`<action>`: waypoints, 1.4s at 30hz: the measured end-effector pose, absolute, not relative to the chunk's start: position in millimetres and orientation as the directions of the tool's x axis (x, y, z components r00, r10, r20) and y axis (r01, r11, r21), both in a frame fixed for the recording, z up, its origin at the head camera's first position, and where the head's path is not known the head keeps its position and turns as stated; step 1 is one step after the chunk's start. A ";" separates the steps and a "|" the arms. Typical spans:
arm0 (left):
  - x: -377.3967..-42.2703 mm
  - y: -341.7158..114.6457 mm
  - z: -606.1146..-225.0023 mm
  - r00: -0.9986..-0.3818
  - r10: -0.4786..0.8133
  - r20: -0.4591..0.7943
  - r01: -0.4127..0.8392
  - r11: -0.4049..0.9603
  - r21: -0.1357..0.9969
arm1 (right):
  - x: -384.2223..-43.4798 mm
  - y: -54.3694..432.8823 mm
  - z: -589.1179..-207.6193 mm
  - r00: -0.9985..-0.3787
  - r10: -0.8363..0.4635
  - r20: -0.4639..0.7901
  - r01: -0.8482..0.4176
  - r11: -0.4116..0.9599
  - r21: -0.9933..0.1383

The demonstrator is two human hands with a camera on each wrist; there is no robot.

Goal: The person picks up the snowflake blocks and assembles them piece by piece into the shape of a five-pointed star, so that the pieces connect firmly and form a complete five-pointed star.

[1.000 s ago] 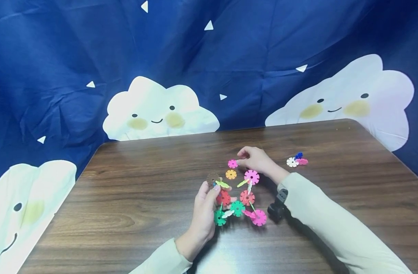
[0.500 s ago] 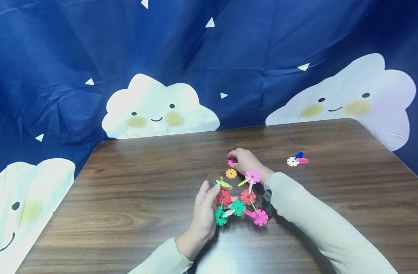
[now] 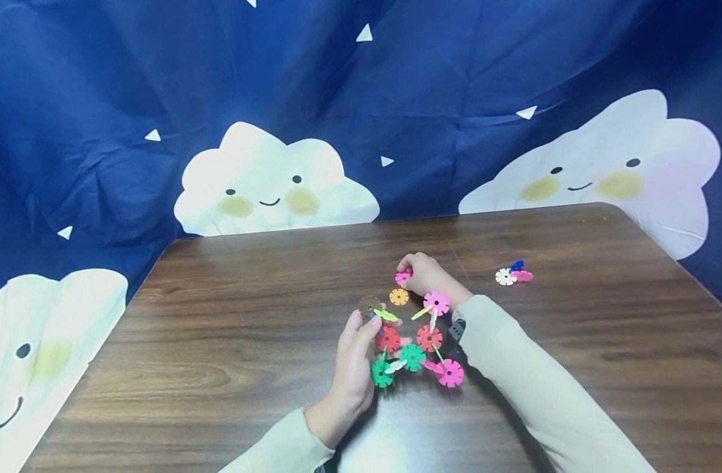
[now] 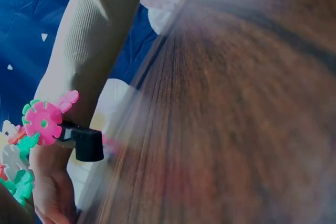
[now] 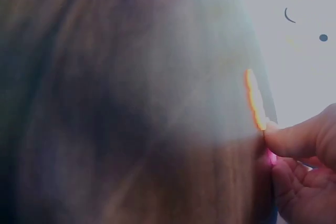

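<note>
My left hand [image 3: 353,368] holds a linked build of notched plastic snowflake discs by its left side. The build includes a brown disc [image 3: 370,305], two red ones, green ones and a large pink disc [image 3: 436,302]; fingers hide part of its left side. Beyond it my right hand [image 3: 426,273] pinches a small pink snowflake disc [image 3: 403,277] between thumb and fingers. An orange disc [image 3: 399,297] is just on the near side of that pink one. In the right wrist view, the orange disc [image 5: 255,99] appears edge-on above the thumb, with pink [image 5: 271,157] showing between the fingertips.
A small cluster of a white disc [image 3: 505,276], a pink one [image 3: 523,276] and a blue one [image 3: 517,265] lies at the right of the wooden table [image 3: 248,341]. A blue curtain [image 3: 420,79] with white clouds hangs behind the far edge.
My right hand has moved left from beside the small pink disc to over it, its fingers now covering part of the disc. The left hand keeps its hold on the build, nearly still.
</note>
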State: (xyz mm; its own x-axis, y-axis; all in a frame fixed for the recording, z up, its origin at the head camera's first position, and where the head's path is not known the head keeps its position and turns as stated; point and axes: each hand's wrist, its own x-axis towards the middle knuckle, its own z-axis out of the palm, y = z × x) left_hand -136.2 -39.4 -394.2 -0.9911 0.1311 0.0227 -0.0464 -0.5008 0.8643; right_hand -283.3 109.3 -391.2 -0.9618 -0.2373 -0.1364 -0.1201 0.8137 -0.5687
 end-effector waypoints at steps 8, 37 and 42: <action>-135.6 -35.4 -392.0 -0.986 0.166 0.009 -0.081 -0.525 0.847 | -286.6 111.0 -391.3 -0.958 -0.160 -0.240 0.025 0.784 -0.621; -136.9 -45.1 -388.5 -0.997 0.045 0.062 0.036 -0.440 0.897 | -236.4 146.4 -399.5 -0.971 0.112 0.212 -0.108 0.581 -0.806; -136.7 -43.7 -388.3 -0.998 0.033 0.062 0.042 -0.427 0.903 | -221.1 151.4 -387.6 -0.977 0.125 0.172 -0.101 0.439 -0.893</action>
